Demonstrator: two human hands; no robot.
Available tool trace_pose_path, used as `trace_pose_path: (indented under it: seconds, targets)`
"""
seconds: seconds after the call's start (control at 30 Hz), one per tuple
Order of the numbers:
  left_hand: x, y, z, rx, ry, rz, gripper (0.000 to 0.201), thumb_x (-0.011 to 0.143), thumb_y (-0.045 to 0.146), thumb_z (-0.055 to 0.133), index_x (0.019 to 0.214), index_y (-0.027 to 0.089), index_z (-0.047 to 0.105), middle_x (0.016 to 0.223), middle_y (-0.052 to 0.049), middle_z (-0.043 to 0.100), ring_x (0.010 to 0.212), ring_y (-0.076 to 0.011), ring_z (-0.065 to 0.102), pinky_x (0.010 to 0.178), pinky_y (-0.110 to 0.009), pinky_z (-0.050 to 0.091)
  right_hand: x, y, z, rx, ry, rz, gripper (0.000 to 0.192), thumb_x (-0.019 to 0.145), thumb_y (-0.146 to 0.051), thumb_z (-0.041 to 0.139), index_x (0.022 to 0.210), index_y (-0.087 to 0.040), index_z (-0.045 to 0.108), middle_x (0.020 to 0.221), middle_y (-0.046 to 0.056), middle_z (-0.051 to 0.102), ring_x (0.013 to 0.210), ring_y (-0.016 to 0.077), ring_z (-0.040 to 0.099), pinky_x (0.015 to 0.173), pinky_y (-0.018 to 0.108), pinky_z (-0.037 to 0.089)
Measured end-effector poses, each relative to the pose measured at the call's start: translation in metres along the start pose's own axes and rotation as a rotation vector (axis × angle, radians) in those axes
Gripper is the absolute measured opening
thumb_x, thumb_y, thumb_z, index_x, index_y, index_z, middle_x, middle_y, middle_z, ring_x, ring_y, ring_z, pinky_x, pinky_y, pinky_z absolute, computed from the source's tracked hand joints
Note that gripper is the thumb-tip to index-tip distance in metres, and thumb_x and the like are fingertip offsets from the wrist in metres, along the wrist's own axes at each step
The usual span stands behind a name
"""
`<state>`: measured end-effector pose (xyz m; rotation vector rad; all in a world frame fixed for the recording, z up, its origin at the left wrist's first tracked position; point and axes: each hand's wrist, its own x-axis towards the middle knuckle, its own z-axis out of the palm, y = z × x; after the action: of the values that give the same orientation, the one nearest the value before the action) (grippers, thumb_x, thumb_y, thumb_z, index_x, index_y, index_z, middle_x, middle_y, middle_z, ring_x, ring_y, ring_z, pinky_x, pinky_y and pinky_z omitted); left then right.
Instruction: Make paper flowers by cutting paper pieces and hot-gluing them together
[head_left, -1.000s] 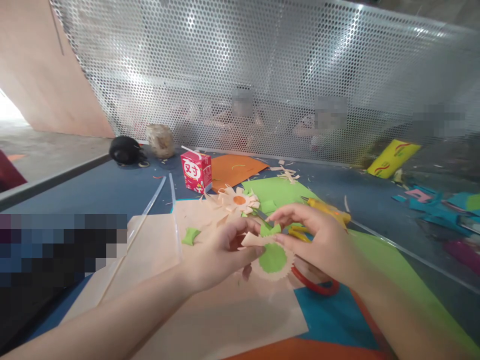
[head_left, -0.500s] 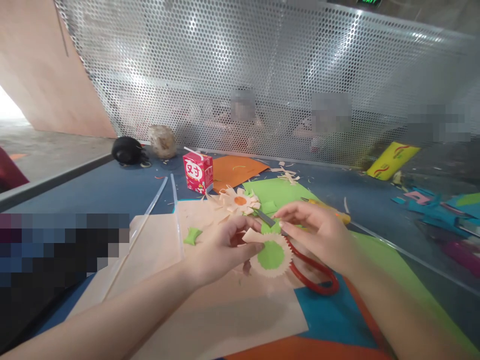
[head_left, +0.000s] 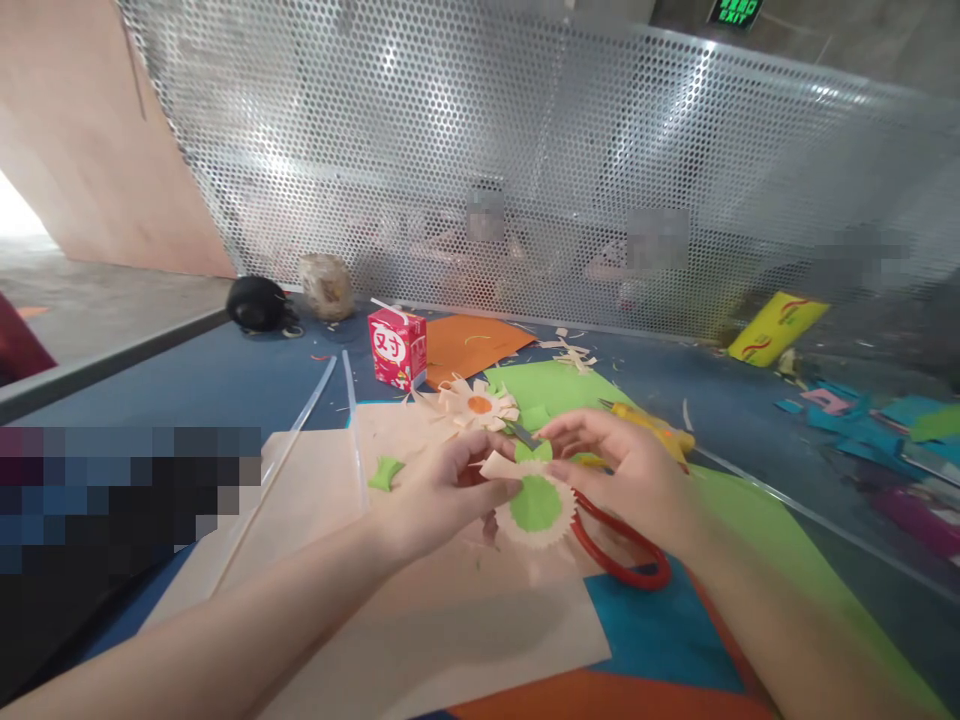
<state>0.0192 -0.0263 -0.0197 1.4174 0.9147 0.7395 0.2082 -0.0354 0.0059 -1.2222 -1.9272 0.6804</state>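
My left hand (head_left: 457,492) pinches the left edge of a paper flower (head_left: 568,515), a peach ring with a toothed rim around a green centre. A loose peach strip sticks up at its upper left. At the flower's top, my right hand (head_left: 626,465) has thumb and fingers closed around a small green paper piece (head_left: 534,452); its exact grip is partly hidden. Red-handled scissors (head_left: 626,575) lie under the right hand, their grey blade showing beyond the fingers. Just behind is another paper flower (head_left: 501,403), peach-petalled with an orange centre.
Peach sheets (head_left: 450,620) cover the near table. A red drink carton (head_left: 397,348) stands behind them beside orange paper (head_left: 480,340). Yellow glue gun (head_left: 660,430), green paper (head_left: 757,520) and blue scraps (head_left: 847,420) lie rightward. Clear sticks (head_left: 307,395) lie left; a perforated metal screen (head_left: 450,130) rises behind.
The paper flower has shifted slightly left and up in my left hand. My right thumb has come down to the flower's top edge, and the green piece there now shows more plainly.
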Motion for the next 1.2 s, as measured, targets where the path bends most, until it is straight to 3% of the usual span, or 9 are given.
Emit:
trace_pose_path:
  seconds: [0.27,0.43,0.6,0.7,0.83,0.93,1.03,1.2]
  targets:
    - [0.001,-0.002,0.001,-0.004,-0.013,0.041,0.021,0.074,0.028,0.057,0.09,0.019,0.047,0.052,0.008,0.047,0.042,-0.0082,0.052,0.044,-0.021,0.044,0.0,-0.001,0.004,0.07,-0.035,0.065,0.015,0.073,-0.024,0.06,0.088,-0.022,0.058,0.087,0.001,0.064,0.082,0.0149,0.059,0.072,0.029,0.05]
    - [0.004,-0.004,0.002,0.002,0.09,0.133,0.02,0.073,0.029,0.058,0.086,0.017,0.05,0.07,0.003,0.051,0.048,-0.0055,0.049,0.046,-0.021,0.043,0.001,0.004,0.006,0.148,-0.064,0.178,0.017,0.074,-0.024,0.057,0.091,-0.021,0.057,0.085,0.002,0.065,0.074,0.0144,0.061,0.066,0.029,0.05]
    - [0.004,0.001,0.004,0.073,0.132,0.117,0.019,0.076,0.033,0.054,0.082,0.017,0.048,0.061,0.005,0.046,0.044,-0.005,0.042,0.043,-0.02,0.035,0.003,0.007,0.007,0.167,-0.051,0.206,0.017,0.073,-0.023,0.058,0.09,-0.021,0.057,0.084,0.002,0.066,0.074,0.014,0.061,0.066,0.028,0.05]
    - [0.003,0.005,0.001,0.316,0.24,0.18,0.018,0.08,0.035,0.046,0.078,0.017,0.05,0.068,0.0,0.052,0.057,-0.0104,0.051,0.053,-0.024,0.041,0.006,0.008,0.003,0.113,-0.019,0.208,0.015,0.073,-0.023,0.058,0.088,-0.02,0.058,0.085,0.003,0.065,0.079,0.0153,0.062,0.07,0.029,0.05]
    - [0.011,0.001,-0.016,0.903,0.475,0.34,0.021,0.078,0.037,0.047,0.087,0.019,0.056,0.094,-0.008,0.059,0.095,-0.0234,0.05,0.083,-0.039,0.038,0.01,0.011,-0.002,0.071,-0.034,0.217,0.016,0.073,-0.024,0.058,0.089,-0.019,0.058,0.088,0.004,0.065,0.083,0.0168,0.062,0.075,0.033,0.049]
    - [0.019,-0.004,-0.03,1.1,0.527,0.174,0.039,0.076,0.042,0.047,0.106,0.019,0.052,0.107,-0.011,0.057,0.103,-0.0289,0.047,0.086,-0.043,0.036,0.01,0.014,-0.002,0.076,-0.098,0.218,0.016,0.073,-0.023,0.057,0.089,-0.019,0.058,0.089,0.005,0.065,0.082,0.0167,0.062,0.075,0.033,0.048]
    - [0.025,-0.006,-0.04,1.143,0.537,0.025,0.052,0.073,0.053,0.045,0.111,0.018,0.05,0.105,-0.013,0.059,0.1,-0.0309,0.049,0.082,-0.042,0.038,0.011,0.016,-0.001,0.049,-0.118,0.207,0.016,0.072,-0.023,0.058,0.088,-0.018,0.059,0.085,0.004,0.065,0.081,0.0169,0.061,0.074,0.033,0.047]
    - [0.033,-0.009,-0.047,1.102,0.503,0.014,0.056,0.076,0.053,0.039,0.122,0.022,0.046,0.106,-0.01,0.061,0.101,-0.0303,0.048,0.083,-0.04,0.036,0.011,0.017,0.001,0.072,-0.146,0.186,0.016,0.072,-0.022,0.058,0.087,-0.017,0.058,0.08,0.003,0.064,0.077,0.0151,0.061,0.072,0.03,0.046]
